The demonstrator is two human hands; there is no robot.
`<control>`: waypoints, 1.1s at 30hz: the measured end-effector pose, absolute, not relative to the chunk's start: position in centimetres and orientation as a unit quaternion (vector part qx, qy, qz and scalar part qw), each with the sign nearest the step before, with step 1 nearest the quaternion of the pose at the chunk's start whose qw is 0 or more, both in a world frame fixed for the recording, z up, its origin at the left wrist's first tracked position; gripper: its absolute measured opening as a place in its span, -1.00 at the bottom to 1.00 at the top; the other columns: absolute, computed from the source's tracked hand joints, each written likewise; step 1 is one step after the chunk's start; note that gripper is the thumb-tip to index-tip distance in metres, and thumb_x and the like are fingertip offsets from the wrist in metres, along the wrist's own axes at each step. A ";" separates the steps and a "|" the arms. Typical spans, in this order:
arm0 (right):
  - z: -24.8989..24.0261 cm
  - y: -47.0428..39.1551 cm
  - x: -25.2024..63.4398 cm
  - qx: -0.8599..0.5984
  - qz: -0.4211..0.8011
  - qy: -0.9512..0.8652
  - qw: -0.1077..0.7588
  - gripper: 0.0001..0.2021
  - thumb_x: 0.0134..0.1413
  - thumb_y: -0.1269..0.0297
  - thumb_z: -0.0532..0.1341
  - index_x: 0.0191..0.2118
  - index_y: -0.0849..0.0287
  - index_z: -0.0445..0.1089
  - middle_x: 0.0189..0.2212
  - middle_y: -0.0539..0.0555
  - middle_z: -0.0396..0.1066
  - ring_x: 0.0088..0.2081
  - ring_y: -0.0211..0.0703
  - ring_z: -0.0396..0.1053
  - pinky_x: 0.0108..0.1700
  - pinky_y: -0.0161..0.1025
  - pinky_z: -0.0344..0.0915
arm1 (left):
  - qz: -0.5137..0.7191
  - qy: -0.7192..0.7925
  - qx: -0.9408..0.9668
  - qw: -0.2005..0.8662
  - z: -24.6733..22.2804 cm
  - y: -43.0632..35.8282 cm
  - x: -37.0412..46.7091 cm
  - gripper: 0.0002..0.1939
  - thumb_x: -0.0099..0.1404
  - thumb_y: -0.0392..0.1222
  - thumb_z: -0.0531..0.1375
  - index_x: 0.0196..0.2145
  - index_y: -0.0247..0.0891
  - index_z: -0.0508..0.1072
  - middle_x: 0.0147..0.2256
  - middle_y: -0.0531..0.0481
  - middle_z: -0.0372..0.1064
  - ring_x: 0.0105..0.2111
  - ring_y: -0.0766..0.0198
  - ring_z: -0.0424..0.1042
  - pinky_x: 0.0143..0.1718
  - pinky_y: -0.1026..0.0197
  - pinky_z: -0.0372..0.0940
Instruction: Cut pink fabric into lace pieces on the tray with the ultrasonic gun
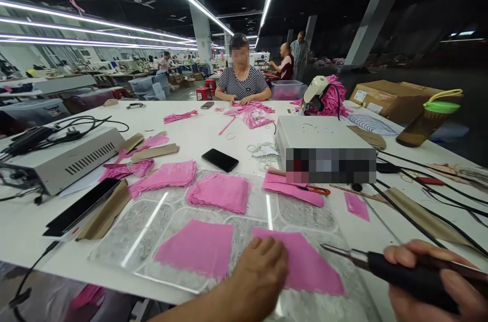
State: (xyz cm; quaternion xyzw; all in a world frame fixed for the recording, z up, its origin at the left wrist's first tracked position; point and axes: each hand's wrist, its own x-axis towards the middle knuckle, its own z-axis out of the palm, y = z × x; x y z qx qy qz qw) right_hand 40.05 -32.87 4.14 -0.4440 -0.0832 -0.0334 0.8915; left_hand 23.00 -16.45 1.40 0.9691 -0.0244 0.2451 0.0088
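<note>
My left hand [263,271] rests with curled fingers at the left edge of a pink fabric piece [310,266] on a clear patterned mat [145,240]. Whether its fingertips grip the cloth is hidden. My right hand [430,281], at the lower right, is wrapped round the black handle of a pen-like tool [407,274]; the metal tip points left, near the fabric's right edge. Another pink piece [198,248] lies left of my left hand. Behind are two pink fabric stacks [165,177] [219,192] and a folded pink strip [293,192].
A grey box [320,134] with cables stands at the right; a vented box [72,159] is at the left. A phone [220,159] lies mid-table. An amber bottle [427,121] stands at the right edge. Across the table sits a person in stripes [244,83].
</note>
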 end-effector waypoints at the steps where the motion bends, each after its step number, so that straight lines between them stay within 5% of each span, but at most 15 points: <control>1: 4.6 -31.8 39.8 -0.441 -0.033 -0.072 0.894 -0.86 -0.31 0.35 0.19 -0.46 0.16 0.30 -0.50 0.00 0.24 -0.53 -0.26 0.19 -0.54 -0.21 0.21 | 0.252 0.001 0.967 0.015 1.6 -15.6 22.3 -0.80 0.30 -0.36 0.06 -0.14 -0.41 0.40 -0.19 -0.17 0.42 -0.21 0.12 0.40 -0.26 0.10 0.31; 11: 4.7 -27.0 37.8 -0.465 0.046 -0.134 0.874 -0.84 -0.21 0.30 0.28 -0.42 0.16 0.32 -0.44 -0.04 0.25 -0.54 -0.30 0.25 -0.48 -0.22 0.31 | 0.183 -0.006 0.983 0.027 0.6 -13.3 20.5 -0.64 0.47 -0.12 -0.02 0.13 -0.23 0.32 0.15 -0.07 0.30 0.15 -0.01 0.27 0.11 -0.13 0.20; 33: 4.9 -26.2 37.8 -0.501 0.021 -0.146 0.852 -0.89 -0.19 0.31 0.24 -0.43 0.15 0.35 -0.46 -0.02 0.27 -0.54 -0.29 0.24 -0.49 -0.23 0.30 | 0.164 -0.009 0.984 0.071 0.6 -13.2 20.5 -0.60 0.45 -0.08 0.03 0.17 -0.23 0.28 0.19 -0.14 0.23 0.23 -0.03 0.16 0.22 -0.22 0.04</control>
